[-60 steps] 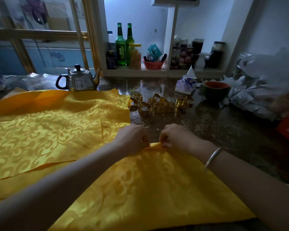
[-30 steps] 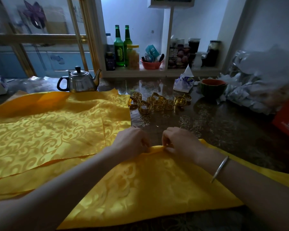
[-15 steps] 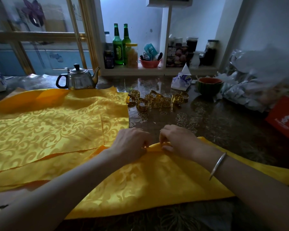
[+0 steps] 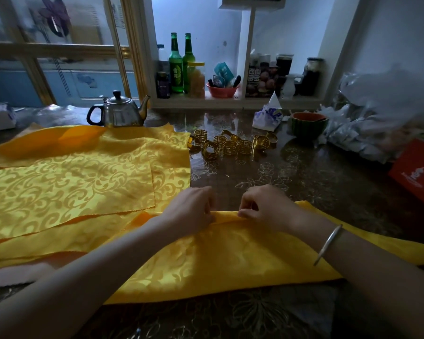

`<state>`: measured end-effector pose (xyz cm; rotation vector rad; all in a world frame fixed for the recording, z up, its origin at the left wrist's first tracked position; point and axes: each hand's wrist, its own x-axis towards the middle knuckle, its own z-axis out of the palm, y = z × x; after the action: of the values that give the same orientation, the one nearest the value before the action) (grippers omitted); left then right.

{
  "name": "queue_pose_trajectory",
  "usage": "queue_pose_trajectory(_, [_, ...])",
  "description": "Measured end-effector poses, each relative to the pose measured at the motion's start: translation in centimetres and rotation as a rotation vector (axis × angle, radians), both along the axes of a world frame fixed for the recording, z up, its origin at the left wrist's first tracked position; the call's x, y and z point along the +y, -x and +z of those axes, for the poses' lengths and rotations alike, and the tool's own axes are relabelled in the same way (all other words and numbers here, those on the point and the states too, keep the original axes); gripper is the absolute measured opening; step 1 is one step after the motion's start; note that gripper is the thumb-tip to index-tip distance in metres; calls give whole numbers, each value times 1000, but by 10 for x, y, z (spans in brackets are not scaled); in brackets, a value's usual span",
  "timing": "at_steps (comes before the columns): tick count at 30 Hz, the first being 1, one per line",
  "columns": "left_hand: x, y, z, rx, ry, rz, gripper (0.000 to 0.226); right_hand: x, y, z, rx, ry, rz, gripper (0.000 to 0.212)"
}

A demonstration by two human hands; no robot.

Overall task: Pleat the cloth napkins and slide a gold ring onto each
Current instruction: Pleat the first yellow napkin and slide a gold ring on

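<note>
Napkin (image 4: 230, 260) pinched by our left hand (image 4: 191, 211) and right hand (image 4: 264, 206).
Rings (image 4: 230, 145) at twelve o'clock, teapot (image 4: 119, 113) at eleven; napkin yellow, patterned.

**Plenty of print, hardly a word to read**

On the shelf (image 4: 230, 103) behind the counter (image 4: 328, 182), two green bottles (image 4: 176, 67) wear green labels with white characters, too small to make out. Further right on that shelf, a dark box (image 4: 261, 80) shows large white Chinese characters down its left side; I can't tell which ones. A teal packet (image 4: 224, 70) standing in the red bowl (image 4: 222, 92) has pale print, blurred. The red box (image 4: 416, 174) at the counter's right edge bears a white logo with a line of script beneath, both unreadable. The tissue pack (image 4: 267, 117) shows only purple patterning.
</note>
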<state>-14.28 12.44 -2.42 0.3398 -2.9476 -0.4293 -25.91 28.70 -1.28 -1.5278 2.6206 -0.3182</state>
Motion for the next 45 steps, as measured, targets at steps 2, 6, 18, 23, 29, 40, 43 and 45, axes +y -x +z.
queue_pose_trajectory(2, [3,-2,2,3,83,48,26,0,0,-3,-18,36,-29,12])
queue_pose_trajectory(6, [16,-3,9,2,210,20,12,-2,-2,-6,-65,49,-67,32])
queue_pose_trajectory(18, [22,-15,17,-108,124,-21,19,11,-21,-5,69,28,11,11])
queue_pose_trajectory(23, [25,-17,21,-50,201,-34,13,16,-19,1,-41,43,14,15])
queue_pose_trajectory(29, [29,-22,13,-36,198,-12,10,21,-18,2,1,-57,50,27])
queue_pose_trajectory(40, [28,-32,14,-80,213,-92,23,27,-24,-4,-72,-11,34,25])
queue_pose_trajectory(43, [34,-33,12,-37,325,-147,19,26,-30,-4,-19,5,27,19])
queue_pose_trajectory(45, [39,-33,10,0,399,-180,15,27,-32,-5,-7,27,22,17])
